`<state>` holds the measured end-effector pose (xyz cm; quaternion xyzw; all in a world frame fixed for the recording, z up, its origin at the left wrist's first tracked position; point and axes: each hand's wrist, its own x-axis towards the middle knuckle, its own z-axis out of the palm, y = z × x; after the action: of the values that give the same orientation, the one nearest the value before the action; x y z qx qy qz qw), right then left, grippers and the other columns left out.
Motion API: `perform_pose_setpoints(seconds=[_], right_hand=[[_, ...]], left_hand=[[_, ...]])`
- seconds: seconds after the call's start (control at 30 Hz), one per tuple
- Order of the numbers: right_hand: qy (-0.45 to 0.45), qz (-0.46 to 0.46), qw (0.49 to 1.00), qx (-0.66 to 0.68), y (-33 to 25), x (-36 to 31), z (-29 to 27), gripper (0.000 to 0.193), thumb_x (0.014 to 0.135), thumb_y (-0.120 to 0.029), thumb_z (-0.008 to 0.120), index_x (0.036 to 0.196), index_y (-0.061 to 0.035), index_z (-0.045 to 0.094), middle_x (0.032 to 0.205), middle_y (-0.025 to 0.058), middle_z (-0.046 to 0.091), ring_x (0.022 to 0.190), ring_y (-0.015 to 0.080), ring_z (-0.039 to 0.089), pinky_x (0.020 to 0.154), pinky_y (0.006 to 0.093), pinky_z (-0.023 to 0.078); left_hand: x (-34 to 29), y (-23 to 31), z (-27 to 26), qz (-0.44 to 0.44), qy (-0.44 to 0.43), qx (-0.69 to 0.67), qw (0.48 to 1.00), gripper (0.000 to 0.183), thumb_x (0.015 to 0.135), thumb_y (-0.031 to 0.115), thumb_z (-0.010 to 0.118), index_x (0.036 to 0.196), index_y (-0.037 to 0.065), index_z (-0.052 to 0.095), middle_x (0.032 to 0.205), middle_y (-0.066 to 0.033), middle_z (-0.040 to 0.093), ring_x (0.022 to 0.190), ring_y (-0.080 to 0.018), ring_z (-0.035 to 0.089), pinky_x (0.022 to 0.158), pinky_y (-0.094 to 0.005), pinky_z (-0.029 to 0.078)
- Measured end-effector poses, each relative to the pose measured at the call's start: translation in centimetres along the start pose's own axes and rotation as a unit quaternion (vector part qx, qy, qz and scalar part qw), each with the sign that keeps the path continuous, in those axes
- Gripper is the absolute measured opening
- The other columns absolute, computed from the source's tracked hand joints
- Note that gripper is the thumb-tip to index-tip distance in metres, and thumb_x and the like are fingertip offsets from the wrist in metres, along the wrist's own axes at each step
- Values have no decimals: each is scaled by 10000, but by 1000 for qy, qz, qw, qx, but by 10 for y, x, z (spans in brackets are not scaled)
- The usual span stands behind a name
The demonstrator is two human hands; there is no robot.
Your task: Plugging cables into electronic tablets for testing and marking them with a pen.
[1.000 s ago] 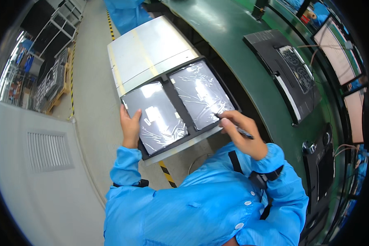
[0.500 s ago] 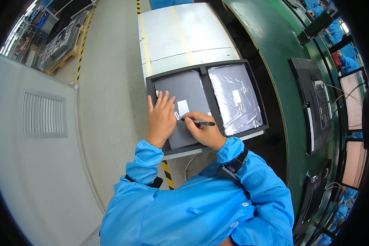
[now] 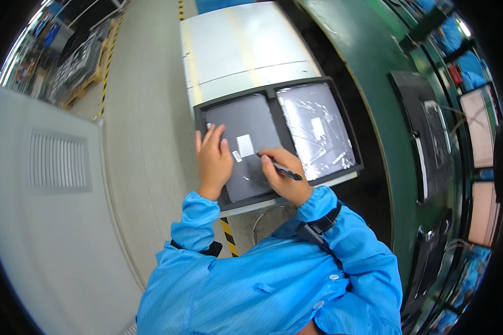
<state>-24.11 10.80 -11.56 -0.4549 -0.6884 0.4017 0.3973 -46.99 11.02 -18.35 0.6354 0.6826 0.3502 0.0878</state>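
Tray (image 3: 274, 92), black, two compartments, sits on near end of grey table (image 3: 246, 50), near edge overhanging slightly toward body. Dark grey panel (image 3: 251, 125) in L compartment, small white label (image 3: 245, 145) near its middle; film-wrapped panel (image 3: 316, 131) in R compartment.

L hand (image 3: 213, 159): flat on dark panel, fingers extended and close together, gripping nothing, just pressing down. R hand (image 3: 284, 177): fingers curled shut round black pen (image 3: 285, 170), tip aimed at panel surface just R of label, barrel pointing off to the R.

Risks, judged from this frame only:
- Pen tip on bare panel face → scratch or stray mark if pressure too high or tip skids; smooth surface prob. gives little grip.
- L palm flat, bare skin → smudge/fingerprints on panel; also possible flex if weight leans in.
- Tray overhang at table edge + downward push from both hands → tray could tip or slide toward body, taking both panels w/ it.
- R wrist close to divider between compartments → sleeve could drag film on R panel.
- Label edge near pen path → may lift or crease if caught.
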Motion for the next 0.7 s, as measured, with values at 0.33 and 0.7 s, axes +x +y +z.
perform_pose_setpoints(seconds=[0.33,0.7], right_hand=[[369,-63,781,-500,-63,-211,-286,479,877,-116,916,1294,-70,684,1226,148,786,993,360,700,871,464,545],[380,157,735,-540,-13,-336,-356,567,909,-283,920,1382,-77,685,1378,174,739,1196,412,712,1025,493,554]], left_hand=[[10,12,-9,-38,-89,125,987,474,1095,232,681,1522,26,655,1620,-227,617,1555,-423,501,1382,-551,191],[-42,156,59,247,-243,30,938,810,974,351,819,1600,-62,514,1689,-313,464,1627,-474,380,1360,-695,126]])
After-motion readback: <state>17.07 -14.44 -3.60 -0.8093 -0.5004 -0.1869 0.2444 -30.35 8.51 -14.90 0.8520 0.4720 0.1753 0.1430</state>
